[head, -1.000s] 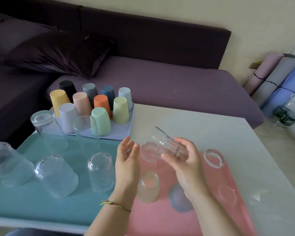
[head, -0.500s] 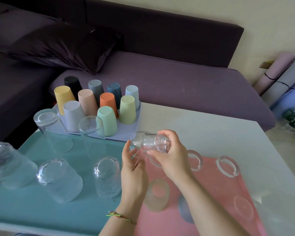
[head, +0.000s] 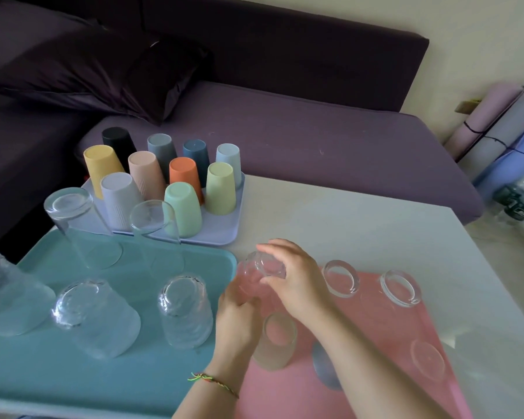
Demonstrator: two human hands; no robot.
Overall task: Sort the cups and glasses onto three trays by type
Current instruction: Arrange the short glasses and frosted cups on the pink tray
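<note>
My right hand [head: 297, 282] pinches the small glass [head: 251, 275] by its base end, thumb and fingertips curled round it. It hangs mouth-down over the far left corner of the pink tray [head: 375, 328], just beside the edge of the teal tray [head: 103, 373]. My left hand [head: 236, 316] lies against its lower side; I cannot tell whether those fingers close round it or only steady it. To do this well, I think I should lower it straight, keep the rim level so it lands flat, and keep it apart from the frosted glass [head: 277, 340] nearer me and the upturned glass [head: 341, 278] to the right, letting go only once it sits. Half a second ago it lay on its side, higher up, with my left fingers straight beside it; now it is base-up and lower.
</note>
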